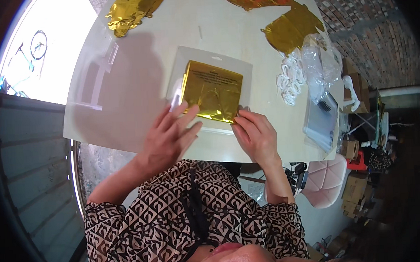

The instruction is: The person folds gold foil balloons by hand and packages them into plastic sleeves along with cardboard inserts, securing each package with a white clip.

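A folded gold foil sheet (pixel 212 91), likely a flat foil balloon with dark print near its top edge, lies on a pale flat packet (pixel 175 69) with a hang hole. My right hand (pixel 257 136) pinches the foil's lower right corner between thumb and fingers. At the lower left corner is my left hand (pixel 169 136), its fingers spread and slightly blurred, with nothing gripped. The fingertips of the left hand overlap the foil's edge; whether they touch it I cannot tell. Both lie on a white table (pixel 124 88).
Flat gold foil balloons (pixel 290 28) lie along the far edge, with another gold foil balloon (pixel 129 13) at far left. Bundles of white string (pixel 290 78), a crumpled clear bag (pixel 318 60) and a stack of clear plastic sleeves (pixel 321 121) sit at right. A padded chair (pixel 324 182) stands beyond the table.
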A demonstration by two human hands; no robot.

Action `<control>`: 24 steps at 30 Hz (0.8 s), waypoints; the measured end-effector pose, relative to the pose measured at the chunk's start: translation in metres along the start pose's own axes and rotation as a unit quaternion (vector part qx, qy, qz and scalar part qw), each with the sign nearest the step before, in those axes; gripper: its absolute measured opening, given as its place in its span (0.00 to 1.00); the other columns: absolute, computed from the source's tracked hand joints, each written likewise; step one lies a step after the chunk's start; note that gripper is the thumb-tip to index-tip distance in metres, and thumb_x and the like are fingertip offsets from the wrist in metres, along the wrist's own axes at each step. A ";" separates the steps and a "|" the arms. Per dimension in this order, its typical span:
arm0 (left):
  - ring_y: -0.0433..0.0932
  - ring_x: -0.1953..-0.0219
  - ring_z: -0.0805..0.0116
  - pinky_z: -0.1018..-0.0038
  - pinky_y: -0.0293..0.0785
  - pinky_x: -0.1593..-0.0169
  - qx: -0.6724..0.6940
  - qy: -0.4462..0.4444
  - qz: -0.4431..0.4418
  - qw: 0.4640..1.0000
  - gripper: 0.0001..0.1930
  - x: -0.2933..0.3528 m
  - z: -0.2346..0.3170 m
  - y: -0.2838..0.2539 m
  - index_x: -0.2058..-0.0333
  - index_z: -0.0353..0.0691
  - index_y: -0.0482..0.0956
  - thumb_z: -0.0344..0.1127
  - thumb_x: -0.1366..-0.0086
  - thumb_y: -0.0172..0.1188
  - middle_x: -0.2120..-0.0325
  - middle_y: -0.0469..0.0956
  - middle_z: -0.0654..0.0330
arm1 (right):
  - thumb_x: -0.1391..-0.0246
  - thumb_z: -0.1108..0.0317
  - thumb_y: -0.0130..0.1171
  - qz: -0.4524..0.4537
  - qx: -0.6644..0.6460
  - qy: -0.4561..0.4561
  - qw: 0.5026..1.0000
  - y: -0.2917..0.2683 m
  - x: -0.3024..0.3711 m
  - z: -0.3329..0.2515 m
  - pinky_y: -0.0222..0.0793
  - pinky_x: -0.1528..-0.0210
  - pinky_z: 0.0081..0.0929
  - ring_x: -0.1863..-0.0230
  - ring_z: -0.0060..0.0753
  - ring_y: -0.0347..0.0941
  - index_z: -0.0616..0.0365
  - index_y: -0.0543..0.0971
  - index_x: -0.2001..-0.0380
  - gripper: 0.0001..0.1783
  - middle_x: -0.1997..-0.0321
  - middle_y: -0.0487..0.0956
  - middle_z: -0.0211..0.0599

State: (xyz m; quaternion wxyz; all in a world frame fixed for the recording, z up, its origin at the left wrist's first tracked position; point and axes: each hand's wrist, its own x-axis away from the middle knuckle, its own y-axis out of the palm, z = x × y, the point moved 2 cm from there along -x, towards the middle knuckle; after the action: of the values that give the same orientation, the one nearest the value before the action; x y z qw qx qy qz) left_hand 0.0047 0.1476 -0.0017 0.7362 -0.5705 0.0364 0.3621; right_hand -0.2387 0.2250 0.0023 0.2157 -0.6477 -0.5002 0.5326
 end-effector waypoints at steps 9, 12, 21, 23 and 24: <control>0.63 0.34 0.46 0.50 0.62 0.33 -0.028 -0.017 -0.079 0.996 0.17 0.000 -0.008 0.012 0.51 0.39 0.80 0.35 0.39 0.66 0.37 0.67 0.53 | 0.56 0.77 0.71 0.032 0.006 0.014 0.999 0.001 0.001 0.004 0.79 0.60 0.31 0.62 0.39 0.81 0.58 0.84 0.66 0.11 0.59 0.83 0.36; 0.63 0.34 0.46 0.50 0.62 0.33 -0.031 -0.018 -0.076 0.996 0.17 0.000 -0.006 0.011 0.51 0.39 0.80 0.35 0.39 0.65 0.37 0.67 0.53 | 0.56 0.76 0.71 0.025 0.006 0.009 1.000 -0.001 0.000 0.004 0.79 0.60 0.30 0.62 0.39 0.81 0.58 0.84 0.65 0.12 0.60 0.83 0.36; 0.64 0.33 0.47 0.50 0.61 0.33 -0.014 -0.037 -0.081 0.996 0.18 0.000 -0.006 0.011 0.51 0.41 0.80 0.34 0.40 0.66 0.37 0.67 0.53 | 0.58 0.75 0.71 -0.012 0.081 -0.037 0.996 -0.002 -0.004 0.004 0.79 0.61 0.29 0.61 0.36 0.81 0.58 0.83 0.63 0.15 0.59 0.82 0.34; 0.64 0.34 0.48 0.51 0.61 0.33 -0.020 -0.037 -0.081 0.996 0.18 0.001 -0.006 0.011 0.51 0.41 0.80 0.34 0.41 0.66 0.37 0.68 0.52 | 0.59 0.75 0.70 -0.015 0.094 -0.044 0.994 0.000 -0.004 0.004 0.79 0.61 0.29 0.60 0.36 0.81 0.58 0.83 0.63 0.15 0.58 0.82 0.34; 0.65 0.34 0.48 0.51 0.61 0.33 -0.025 -0.033 -0.079 0.996 0.18 0.001 -0.005 0.010 0.51 0.41 0.80 0.34 0.41 0.67 0.37 0.68 0.52 | 0.60 0.76 0.70 -0.020 0.107 -0.051 0.993 0.001 -0.004 0.004 0.78 0.60 0.29 0.60 0.36 0.81 0.58 0.83 0.63 0.16 0.58 0.82 0.34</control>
State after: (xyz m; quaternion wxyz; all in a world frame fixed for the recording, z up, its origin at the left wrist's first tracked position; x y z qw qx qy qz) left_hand 0.0012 0.1443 -0.0121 0.7488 -0.5776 -0.0423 0.3223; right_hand -0.2421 0.2205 0.0020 0.2687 -0.5827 -0.4634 0.6112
